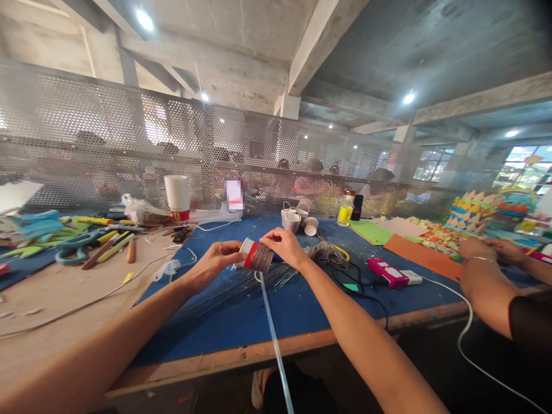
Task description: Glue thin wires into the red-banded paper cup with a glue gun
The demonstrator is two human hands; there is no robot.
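Note:
A paper cup (pixel 260 256) is held tilted on its side above the blue table top. Its white rim end and a red band show at the left, and grey-brown cord seems to wrap the rest. My left hand (pixel 219 256) grips the rim end between thumb and fingers. At the other end, the fingers of my right hand (pixel 282 246) are closed on the wrapped part. Below the cup, a pale flat strip (pixel 275 339) runs down over the table's front edge. Thin dark wires (pixel 241 290) lie beneath my hands, beside a loose bundle of grey cord (pixel 325 254).
Behind the cup stand small white cups (pixel 291 219) and a yellow-labelled bottle (pixel 345 210). Stacked paper cups (pixel 177 195), scissors (pixel 73 248) and tools lie left. A pink device (pixel 387 272), cables and coloured paper (pixel 425 256) are right, near another person's arms (pixel 487 282). A perforated screen (pixel 259 149) borders the back.

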